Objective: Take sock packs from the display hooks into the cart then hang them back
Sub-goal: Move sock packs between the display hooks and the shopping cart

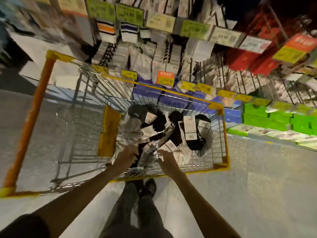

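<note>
Fingers (159, 152) of our right hand (166, 158) were spread, hovering over the near end of the cart (226, 134) and holding nothing. Our left hand (127, 156) sat just left of it, against a clear-wrapped pack (131, 134). Blur hid whether its fingers pinched the pack, so we could not tell. Black and white sock packs (188, 127) lay heaped in the cart's right half. On the far side the display hooks (164, 54) carried many more packs. Judgement: the taking step looked largely done, given the pile in the cart. All of those packs remained to be hung back, and none was lifted clear yet.
</note>
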Motion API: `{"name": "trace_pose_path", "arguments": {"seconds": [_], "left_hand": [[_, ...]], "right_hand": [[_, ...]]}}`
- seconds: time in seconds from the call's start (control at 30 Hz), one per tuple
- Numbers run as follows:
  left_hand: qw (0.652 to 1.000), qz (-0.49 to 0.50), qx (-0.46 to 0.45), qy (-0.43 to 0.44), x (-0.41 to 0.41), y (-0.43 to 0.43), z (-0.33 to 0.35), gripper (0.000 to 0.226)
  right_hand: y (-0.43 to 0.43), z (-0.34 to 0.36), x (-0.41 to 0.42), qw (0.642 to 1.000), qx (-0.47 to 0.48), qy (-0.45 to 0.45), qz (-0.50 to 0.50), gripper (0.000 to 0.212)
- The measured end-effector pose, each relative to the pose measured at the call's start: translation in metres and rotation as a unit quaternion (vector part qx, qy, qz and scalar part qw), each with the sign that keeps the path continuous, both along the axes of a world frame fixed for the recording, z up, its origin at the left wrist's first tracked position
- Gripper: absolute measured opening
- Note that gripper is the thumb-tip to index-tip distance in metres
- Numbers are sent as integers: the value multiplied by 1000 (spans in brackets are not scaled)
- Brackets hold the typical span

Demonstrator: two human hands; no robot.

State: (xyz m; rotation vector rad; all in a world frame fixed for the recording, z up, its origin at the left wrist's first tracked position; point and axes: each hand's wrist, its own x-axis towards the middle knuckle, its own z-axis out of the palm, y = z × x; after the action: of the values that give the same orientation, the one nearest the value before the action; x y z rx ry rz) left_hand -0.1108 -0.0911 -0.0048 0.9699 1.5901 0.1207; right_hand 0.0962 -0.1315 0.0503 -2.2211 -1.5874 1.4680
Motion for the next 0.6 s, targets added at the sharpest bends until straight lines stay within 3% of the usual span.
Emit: {"name": "trace_pose_path", "arguments": {"seconds": [0.2,0.33,0.43,0.6], "left_hand": [[1000,-23,-9,19,-5,2,-16,20],[1000,-9,-20,-19,-7,14,-35,19],[1000,-5,-4,-26,-4,21,-49,17],[999,-30,-14,-33,2,26,-78,20]], "right_hand": [[-5,-58,0,997,-8,-29,73,39],[20,-47,-16,998,-41,26,45,40],[30,-42,-27,994,-77,57,47,29],[37,-83,-21,989,-126,55,61,51]]}}
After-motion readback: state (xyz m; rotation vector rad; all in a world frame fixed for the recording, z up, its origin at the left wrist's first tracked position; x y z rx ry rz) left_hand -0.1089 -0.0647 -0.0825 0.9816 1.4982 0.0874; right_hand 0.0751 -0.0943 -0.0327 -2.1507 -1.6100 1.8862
